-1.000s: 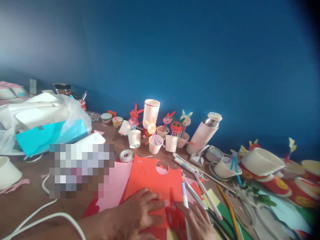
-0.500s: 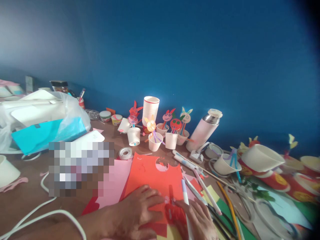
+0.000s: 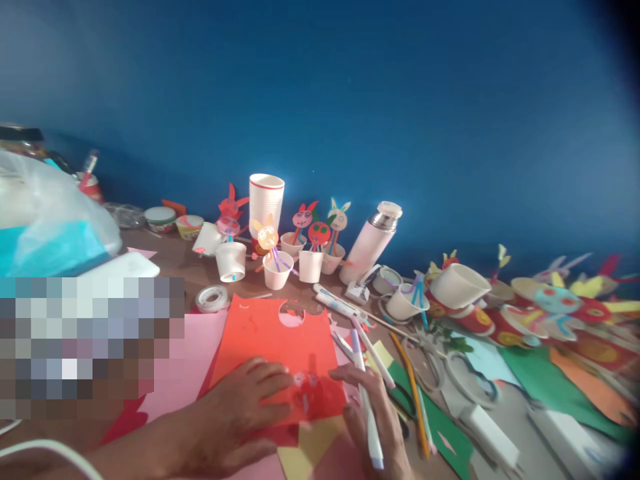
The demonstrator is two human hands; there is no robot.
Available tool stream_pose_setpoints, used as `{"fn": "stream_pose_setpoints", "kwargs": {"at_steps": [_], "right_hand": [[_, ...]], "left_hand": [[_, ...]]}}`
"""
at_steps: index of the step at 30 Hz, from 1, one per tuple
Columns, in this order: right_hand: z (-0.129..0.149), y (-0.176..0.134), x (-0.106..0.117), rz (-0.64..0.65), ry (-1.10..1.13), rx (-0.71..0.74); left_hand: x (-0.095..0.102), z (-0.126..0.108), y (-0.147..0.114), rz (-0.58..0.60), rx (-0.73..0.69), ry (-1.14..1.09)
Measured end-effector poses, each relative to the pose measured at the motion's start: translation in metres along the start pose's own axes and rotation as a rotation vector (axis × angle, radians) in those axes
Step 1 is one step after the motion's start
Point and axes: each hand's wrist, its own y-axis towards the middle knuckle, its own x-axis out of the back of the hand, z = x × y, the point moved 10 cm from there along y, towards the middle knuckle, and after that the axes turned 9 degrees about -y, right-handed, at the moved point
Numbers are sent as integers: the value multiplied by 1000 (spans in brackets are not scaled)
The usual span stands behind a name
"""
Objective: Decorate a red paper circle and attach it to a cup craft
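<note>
My left hand lies flat with fingers apart on a red-orange sheet of paper, which has a round hole cut near its top edge. A small face-like drawing in a pale colour is on the sheet, between my two hands. My right hand, at the sheet's right edge, holds a white marker with purple ends. The marker slants upward between the thumb and fingers, and the index finger is stretched toward the paper.
Paper cups with paper-faced figures stand behind the sheet, near a stack of cups and a pink flask. A tape roll lies left. Markers, an orange pencil, scissors and coloured paper crowd the right.
The view has turned right, so more cups and figures show there. My right hand has drawn slightly away from the drawing with the marker. My left hand stays on the sheet.
</note>
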Motion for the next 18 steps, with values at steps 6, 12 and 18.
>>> {"fn": "stream_pose_setpoints", "kwargs": {"at_steps": [6, 12, 18], "right_hand": [[-1, -4, 1, 3, 84, 18], [21, 6, 8, 32, -152, 283], [37, 9, -4, 148, -239, 388]], "left_hand": [[0, 0, -2, -19, -11, 13], [4, 1, -2, -52, -14, -17], [-2, 3, -2, -27, 12, -29]]}}
